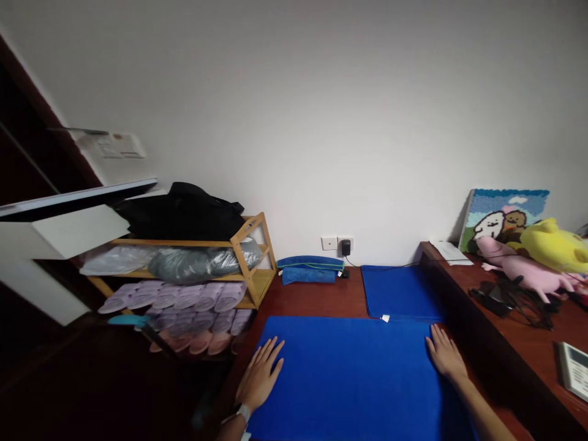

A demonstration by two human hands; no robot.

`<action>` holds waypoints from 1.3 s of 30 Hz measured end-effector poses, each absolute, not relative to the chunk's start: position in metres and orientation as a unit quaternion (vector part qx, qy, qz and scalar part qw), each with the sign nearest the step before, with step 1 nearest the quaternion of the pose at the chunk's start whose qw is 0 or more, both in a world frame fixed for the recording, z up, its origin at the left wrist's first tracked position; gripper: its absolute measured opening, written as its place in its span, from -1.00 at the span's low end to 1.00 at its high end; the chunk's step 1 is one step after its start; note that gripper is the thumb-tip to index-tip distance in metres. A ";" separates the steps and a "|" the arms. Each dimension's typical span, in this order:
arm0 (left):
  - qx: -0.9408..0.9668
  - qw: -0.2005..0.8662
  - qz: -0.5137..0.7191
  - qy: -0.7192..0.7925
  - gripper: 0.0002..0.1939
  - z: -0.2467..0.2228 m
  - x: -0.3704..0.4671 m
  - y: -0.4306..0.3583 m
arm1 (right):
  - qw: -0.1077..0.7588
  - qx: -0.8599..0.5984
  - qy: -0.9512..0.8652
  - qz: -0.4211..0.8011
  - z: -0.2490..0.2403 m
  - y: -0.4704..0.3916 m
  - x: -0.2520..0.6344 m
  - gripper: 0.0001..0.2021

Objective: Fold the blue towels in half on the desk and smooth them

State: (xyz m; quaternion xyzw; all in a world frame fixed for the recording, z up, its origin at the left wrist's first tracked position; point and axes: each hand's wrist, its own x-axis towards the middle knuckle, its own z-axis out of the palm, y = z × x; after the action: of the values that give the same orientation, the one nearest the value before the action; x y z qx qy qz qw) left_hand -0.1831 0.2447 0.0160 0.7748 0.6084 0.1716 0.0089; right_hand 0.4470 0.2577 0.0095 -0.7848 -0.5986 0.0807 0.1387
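A large blue cloth [353,380] lies flat on the reddish-brown wooden surface [321,297]. My left hand [260,375] rests on its left edge, palm down and fingers spread, with a watch on the wrist. On the cloth's upper right edge lies my right hand [445,355], palm down, fingers stretched out. Neither hand holds anything. Behind the large cloth, a smaller folded blue cloth [402,291] with a white tag lies at the right. Rolled or folded blue cloths [310,274] sit against the wall, left of it.
At the left stands a wooden rack [250,278] with slippers, plastic-wrapped items and a black bag [184,214]. A raised ledge [514,324] on the right bears plush toys [528,266], cables, a picture [505,214] and a calculator [574,367]. A black plug [345,247] is in the wall.
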 end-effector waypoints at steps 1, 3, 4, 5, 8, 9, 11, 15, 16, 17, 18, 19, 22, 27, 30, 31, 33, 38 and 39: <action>0.775 0.008 0.173 0.608 -0.47 0.017 -0.183 0.244 | 0.153 -0.785 -0.594 0.082 0.010 0.257 0.452 -0.26; 0.773 0.004 0.181 0.608 -0.47 0.020 -0.181 0.242 | 0.180 -0.783 -0.591 0.076 0.014 0.255 0.445 -0.28; 0.769 0.000 0.191 0.611 -0.48 0.022 -0.180 0.241 | 0.190 -0.778 -0.595 0.069 0.018 0.252 0.434 -0.28; 0.762 -0.006 0.204 0.614 -0.49 0.025 -0.179 0.239 | 0.197 -0.772 -0.602 0.061 0.022 0.249 0.419 -0.28; 0.739 -0.032 0.241 0.628 -0.53 0.035 -0.179 0.232 | 0.212 -0.731 -0.646 0.051 0.039 0.230 0.351 -0.30; 0.735 -0.038 0.245 0.631 -0.54 0.038 -0.179 0.228 | 0.215 -0.711 -0.667 0.060 0.046 0.222 0.323 -0.31; 0.734 -0.040 0.239 0.634 -0.55 0.042 -0.181 0.220 | 0.217 -0.670 -0.705 0.089 0.056 0.205 0.262 -0.33; 0.755 -0.017 0.203 0.624 -0.56 0.036 -0.186 0.196 | 0.207 -0.577 -0.771 0.169 0.067 0.173 0.141 -0.37; 0.762 -0.011 0.190 0.619 -0.54 0.032 -0.188 0.189 | 0.207 -0.553 -0.786 0.185 0.067 0.167 0.115 -0.37; 0.769 -0.005 0.178 0.614 -0.53 0.028 -0.190 0.182 | 0.205 -0.530 -0.798 0.200 0.066 0.162 0.092 -0.37; 0.774 0.001 0.166 0.611 -0.51 0.024 -0.193 0.175 | 0.203 -0.512 -0.807 0.212 0.064 0.159 0.073 -0.38; 0.777 0.006 0.157 0.610 -0.49 0.020 -0.195 0.170 | 0.198 -0.500 -0.813 0.222 0.062 0.156 0.058 -0.38; 0.774 0.009 0.148 0.616 -0.46 0.016 -0.199 0.161 | 0.180 -0.491 -0.816 0.244 0.052 0.152 0.045 -0.38; 0.772 0.008 0.151 0.618 -0.46 0.024 -0.196 0.160 | 0.156 -0.572 -0.776 0.214 0.031 0.144 0.121 -0.39; 0.766 0.004 0.150 0.625 -0.47 0.026 -0.193 0.160 | 0.143 -0.653 -0.728 0.155 0.015 0.135 0.209 -0.36; 0.766 0.000 0.150 0.625 -0.47 0.026 -0.193 0.160 | 0.138 -0.678 -0.709 0.135 0.009 0.133 0.242 -0.34; 0.767 -0.007 0.152 0.624 -0.47 0.025 -0.193 0.161 | 0.129 -0.722 -0.672 0.100 -0.003 0.127 0.307 -0.28; 0.765 -0.005 0.139 0.629 -0.48 0.028 -0.192 0.163 | 0.131 -0.779 -0.611 0.060 -0.031 0.119 0.420 -0.23; 0.765 -0.003 0.137 0.629 -0.48 0.030 -0.192 0.163 | 0.132 -0.779 -0.610 0.058 -0.035 0.118 0.430 -0.24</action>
State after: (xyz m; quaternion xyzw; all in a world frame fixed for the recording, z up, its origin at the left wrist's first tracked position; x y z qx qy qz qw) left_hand -0.1915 0.1634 0.0297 0.7652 0.6291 0.1368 -0.0030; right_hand 0.4298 0.1180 -0.0347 -0.7788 -0.6104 0.0575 0.1325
